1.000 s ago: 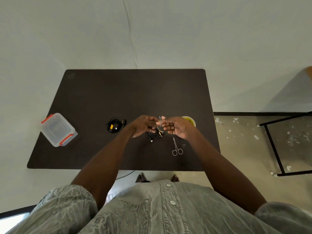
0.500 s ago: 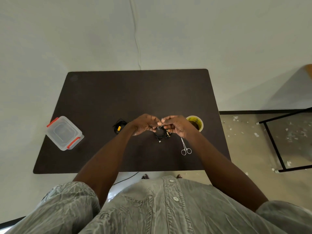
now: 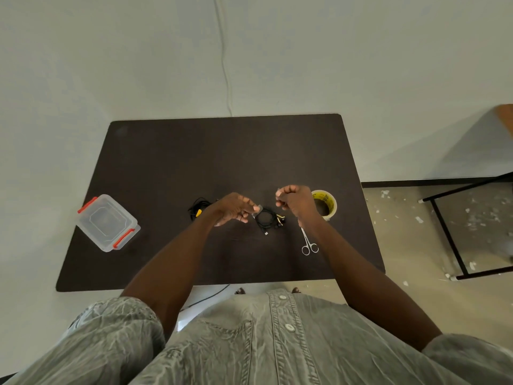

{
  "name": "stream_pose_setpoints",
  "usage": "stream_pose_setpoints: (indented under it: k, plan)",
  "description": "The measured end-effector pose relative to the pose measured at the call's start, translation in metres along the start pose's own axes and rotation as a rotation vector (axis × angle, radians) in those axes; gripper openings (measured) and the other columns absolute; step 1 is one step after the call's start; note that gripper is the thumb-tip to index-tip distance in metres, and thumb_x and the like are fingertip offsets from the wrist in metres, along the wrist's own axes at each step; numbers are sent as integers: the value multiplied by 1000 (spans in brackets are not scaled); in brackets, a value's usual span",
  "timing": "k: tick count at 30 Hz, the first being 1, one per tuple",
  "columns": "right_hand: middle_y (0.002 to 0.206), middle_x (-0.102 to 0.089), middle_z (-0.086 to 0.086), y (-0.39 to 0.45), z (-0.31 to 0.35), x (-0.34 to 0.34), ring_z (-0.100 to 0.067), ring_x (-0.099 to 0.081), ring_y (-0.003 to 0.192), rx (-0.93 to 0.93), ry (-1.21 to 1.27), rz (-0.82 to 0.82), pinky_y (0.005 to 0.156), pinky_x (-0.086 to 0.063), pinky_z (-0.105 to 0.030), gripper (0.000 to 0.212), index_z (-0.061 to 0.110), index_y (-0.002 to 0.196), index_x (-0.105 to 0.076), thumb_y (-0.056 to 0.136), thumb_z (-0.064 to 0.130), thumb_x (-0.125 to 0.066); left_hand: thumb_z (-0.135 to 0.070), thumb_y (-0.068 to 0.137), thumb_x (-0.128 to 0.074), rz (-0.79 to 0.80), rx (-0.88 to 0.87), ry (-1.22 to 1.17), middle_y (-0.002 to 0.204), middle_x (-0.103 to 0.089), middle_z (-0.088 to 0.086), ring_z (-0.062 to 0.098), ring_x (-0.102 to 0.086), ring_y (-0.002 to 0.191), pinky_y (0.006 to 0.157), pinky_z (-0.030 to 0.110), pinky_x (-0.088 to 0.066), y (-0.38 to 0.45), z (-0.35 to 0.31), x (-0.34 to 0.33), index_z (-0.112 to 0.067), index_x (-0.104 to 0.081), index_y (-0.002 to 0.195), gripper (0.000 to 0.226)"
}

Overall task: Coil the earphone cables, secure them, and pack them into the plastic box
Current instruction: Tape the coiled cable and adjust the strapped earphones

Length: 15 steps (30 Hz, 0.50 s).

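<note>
We note the coiled earphone cable [image 3: 267, 218]: a small black loop with yellow-tipped ends and a plug trailing, lying on the dark table [image 3: 222, 151] between our hands. A bit of clear tape [image 3: 256, 211] sits at its left edge. Our left hand [image 3: 231, 209] pinches that tape, fingers curled. Our right hand [image 3: 295, 200] is curled, raised, holding nothing we can see. A second cable bundle [image 3: 198, 210] lies left; plastic box [image 3: 107, 222] far left, lid on. Tape roll [image 3: 324, 204] and scissors [image 3: 308, 243] lie right.

Left hand [image 3: 234, 209] pinching coiled earphone cable [image 3: 267, 218], right hand [image 3: 294, 201] curled above table [image 3: 222, 162]
</note>
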State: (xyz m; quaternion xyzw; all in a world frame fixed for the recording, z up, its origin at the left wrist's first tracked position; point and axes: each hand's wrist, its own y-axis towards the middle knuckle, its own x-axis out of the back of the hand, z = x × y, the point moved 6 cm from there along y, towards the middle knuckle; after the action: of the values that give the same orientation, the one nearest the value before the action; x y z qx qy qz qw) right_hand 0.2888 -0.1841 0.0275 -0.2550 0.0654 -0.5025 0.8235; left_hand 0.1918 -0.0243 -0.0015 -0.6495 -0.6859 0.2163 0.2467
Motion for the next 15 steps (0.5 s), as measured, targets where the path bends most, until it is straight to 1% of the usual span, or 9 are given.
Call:
stream_pose_setpoints:
  k: [2, 4, 6, 8, 10, 11, 12, 14, 15]
  plan:
    - [72, -67, -7, -2, -2, 3, -13, -58, 55, -24, -21, 21, 50, -44, -20, 15, 7, 76, -65, 90, 8, -64, -11, 85, -69, -14, -8, -39, 68, -54, 5, 13, -51, 64, 73, 32, -54, -1, 0, 1, 6, -67, 100, 22]
    - [69, -66, -8, -4, -7, 3, -14, -55, 54, -70, -44, 20, 51, -43, -22, 20, 4, 73, -66, 88, 16, -68, -10, 85, -69, -15, -18, -60, 67, -54, 4, 13, -51, 64, 73, 32, -54, -2, -1, 1, 5, -68, 99, 21]
    - [65, -62, -10, -3, -17, 3, -18, -55, 59, -126, -36, -4, 56, -44, -26, 16, 3, 69, -65, 83, 9, -70, -12, 84, -71, -17, -16, -73, 69, -54, 4, 12, -52, 65, 73, 32, -55, -2, -1, 0, 6, -67, 102, 26]
    - [71, -64, -11, -5, -27, 0, -24, -62, 71, -178, -39, 39, 67, -50, -31, 10, 4, 75, -63, 78, -4, -69, -12, 83, -72, -21, -8, -88, 70, -55, 4, 12, -52, 65, 73, 32, -55, -2, -1, 0, 6, -67, 104, 28]
    - [82, -66, -13, -9, -33, -5, -28, -67, 81, -198, -5, 107, 73, -52, -35, 28, 8, 88, -56, 73, -12, -69, -11, 82, -72, -31, -4, -113, 69, -57, 3, 12, -52, 63, 72, 33, -54, -1, -1, -1, 4, -68, 101, 24]
    - [84, -67, -14, -13, -33, -8, -27, -69, 81, -197, 17, 133, 73, -53, -34, 32, 10, 92, -52, 75, -10, -71, -10, 82, -72, -45, -3, -131, 67, -57, 2, 11, -51, 62, 71, 32, -54, 0, 0, -2, 2, -69, 99, 21]
    - [84, -68, -13, -16, -34, -10, -25, -69, 79, -185, 21, 146, 71, -54, -32, 28, 10, 93, -52, 79, -2, -73, -10, 82, -73, -63, -2, -152, 66, -57, 0, 10, -50, 61, 70, 32, -53, 0, 0, -2, 1, -69, 97, 19]
    - [83, -70, -11, -19, -35, -11, -19, -68, 74, -174, 24, 130, 68, -54, -27, 16, 7, 91, -60, 86, 14, -73, -13, 82, -74, -104, -8, -202, 67, -56, 0, 9, -49, 61, 68, 30, -52, 0, 2, -2, 0, -70, 95, 19]
    - [84, -70, -12, -19, -37, -11, -18, -68, 74, -184, 39, 110, 68, -53, -26, 12, 5, 88, -61, 87, 12, -71, -13, 82, -74, -123, -9, -233, 68, -56, 0, 9, -49, 61, 68, 30, -52, 0, 4, -3, -3, -70, 93, 15]
